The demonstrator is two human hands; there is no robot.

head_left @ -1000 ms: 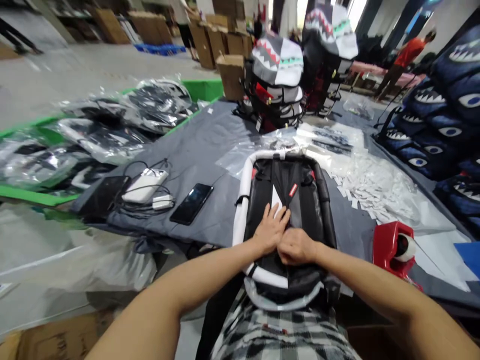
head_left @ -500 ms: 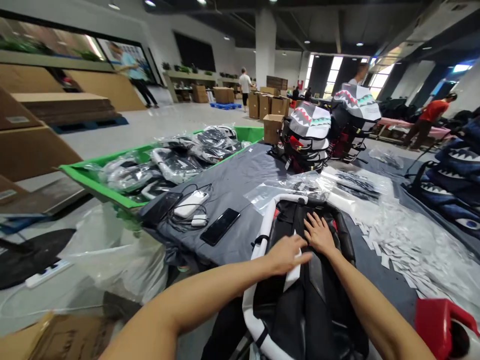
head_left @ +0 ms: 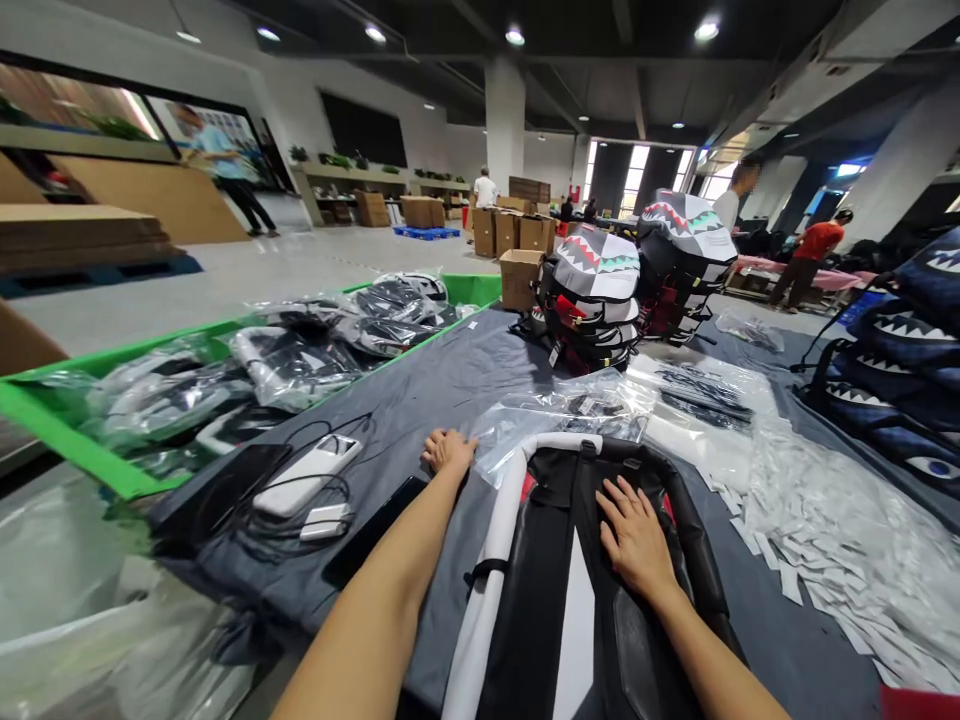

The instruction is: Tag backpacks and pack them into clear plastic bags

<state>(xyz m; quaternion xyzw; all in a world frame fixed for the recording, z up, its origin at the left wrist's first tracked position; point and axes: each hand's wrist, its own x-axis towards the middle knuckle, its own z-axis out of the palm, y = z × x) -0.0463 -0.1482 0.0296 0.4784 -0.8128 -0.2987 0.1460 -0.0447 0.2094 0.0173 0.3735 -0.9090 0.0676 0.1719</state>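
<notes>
A black backpack with white edging (head_left: 577,610) lies with its straps up on the grey-clothed table in front of me. My right hand (head_left: 636,535) rests flat on its upper part, fingers spread. To the left of the backpack, my left hand (head_left: 448,452) is down at the cloth, fingers bent and thumb apart from them. Its thumb side is at the edge of a clear plastic bag (head_left: 499,430); I see nothing held. A black phone (head_left: 375,530) is partly hidden behind my left forearm.
A white power bank (head_left: 307,475) with cables lies left. Beyond it, a green-edged bin (head_left: 67,440) holds bagged backpacks. Stacked backpacks (head_left: 596,265) stand at the back. White slips (head_left: 825,570) cover the right side, near blue shark-patterned bags (head_left: 892,380). Several people are in the background.
My left hand has left the backpack and moved forward and left to the cloth beside the plastic bag. The right hand stays on the backpack. The camera view has shifted.
</notes>
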